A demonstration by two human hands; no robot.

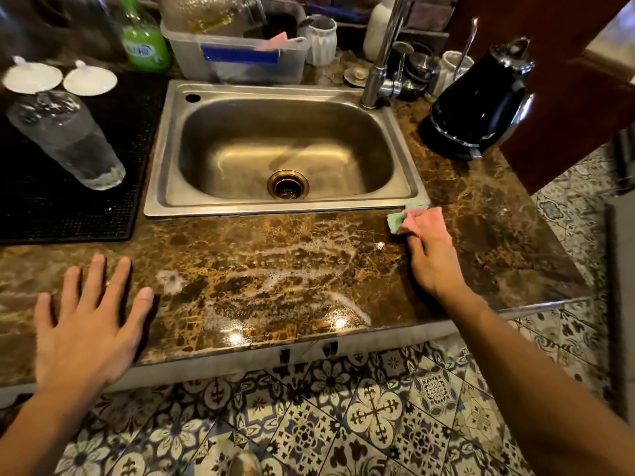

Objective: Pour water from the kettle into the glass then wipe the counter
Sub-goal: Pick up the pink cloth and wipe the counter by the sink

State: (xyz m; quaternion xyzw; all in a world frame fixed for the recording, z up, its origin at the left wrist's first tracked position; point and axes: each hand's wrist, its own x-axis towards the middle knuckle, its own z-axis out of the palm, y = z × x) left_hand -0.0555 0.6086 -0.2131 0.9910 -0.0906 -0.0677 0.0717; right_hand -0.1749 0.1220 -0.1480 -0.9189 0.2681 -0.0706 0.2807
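Observation:
A black kettle (481,101) stands on its base at the back right of the brown marble counter (275,269). A tall clear glass (68,139) with water in it stands on a black mat at the left. My right hand (433,259) grips a pink and green cloth (412,219) pressed on the counter by the sink's front right corner. My left hand (86,321) lies flat on the counter at the front left, fingers spread, holding nothing. Soapy wet streaks (275,280) cover the counter between the hands.
A steel sink (165,187) with a tap (378,73) fills the middle. Behind it stand a plastic tub (240,60), a green bottle (144,39) and white cups. Two white lids (58,79) rest on the black mat (51,214). Patterned floor tiles lie below the counter edge.

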